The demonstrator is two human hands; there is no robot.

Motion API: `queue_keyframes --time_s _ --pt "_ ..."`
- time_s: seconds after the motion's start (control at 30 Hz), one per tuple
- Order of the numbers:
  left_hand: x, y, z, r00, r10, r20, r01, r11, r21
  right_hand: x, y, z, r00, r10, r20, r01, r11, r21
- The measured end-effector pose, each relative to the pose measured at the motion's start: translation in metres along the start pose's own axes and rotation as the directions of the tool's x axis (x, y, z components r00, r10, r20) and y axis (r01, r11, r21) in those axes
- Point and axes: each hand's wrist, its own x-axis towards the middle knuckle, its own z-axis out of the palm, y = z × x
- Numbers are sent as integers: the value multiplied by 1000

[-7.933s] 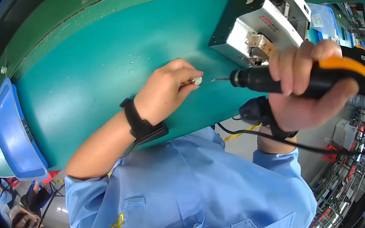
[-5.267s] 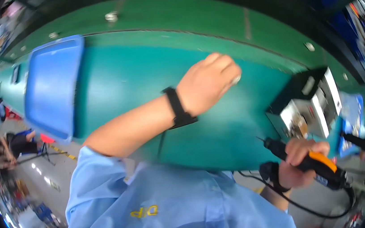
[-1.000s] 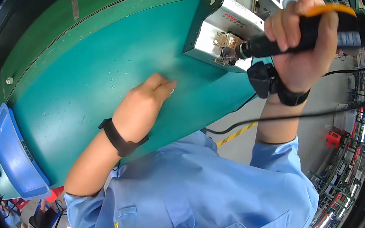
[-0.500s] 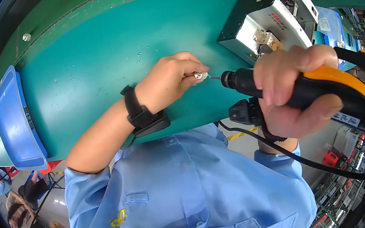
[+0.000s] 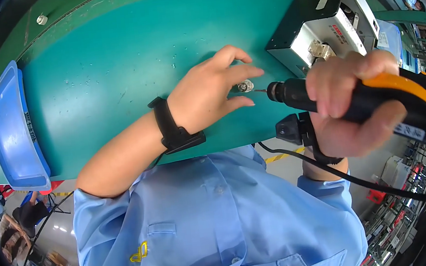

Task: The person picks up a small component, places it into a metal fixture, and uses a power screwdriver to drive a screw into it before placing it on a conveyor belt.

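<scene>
My right hand [image 5: 352, 104] grips a black and orange electric screwdriver [image 5: 297, 96], which lies level above the mat's right side with its thin bit pointing left. Just off the bit's tip is a small, clear and silvery round part [image 5: 245, 86]. Around that part, my left hand [image 5: 213, 86] has its thumb and fingers spread apart, holding nothing. Whether the small part rests on the mat or hangs on the bit, I cannot tell. Black straps with small devices circle both wrists.
A black and silver boxy machine [image 5: 310, 19] stands at the back right. The blue tray [image 5: 7, 130] sits at the far left of the green mat [image 5: 111, 66]. A black cable [image 5: 358, 186] loops below my right forearm. Tiny bits dot the mat.
My left thumb and fingers have let go of the small part and spread apart. Both hands appear slightly farther right, as the view has shifted a little. The screwdriver stays in my right hand.
</scene>
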Motion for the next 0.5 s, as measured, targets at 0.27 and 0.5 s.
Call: queue_keyframes --time_s 0.27,0.5 --pt "3 -9 7 979 185 -92 -184 983 18 0 -16 4 991 -88 101 90 996 -12" --pt "6 -18 10 952 285 -116 -291 956 -43 -5 -10 6 985 -129 117 133 991 -25"
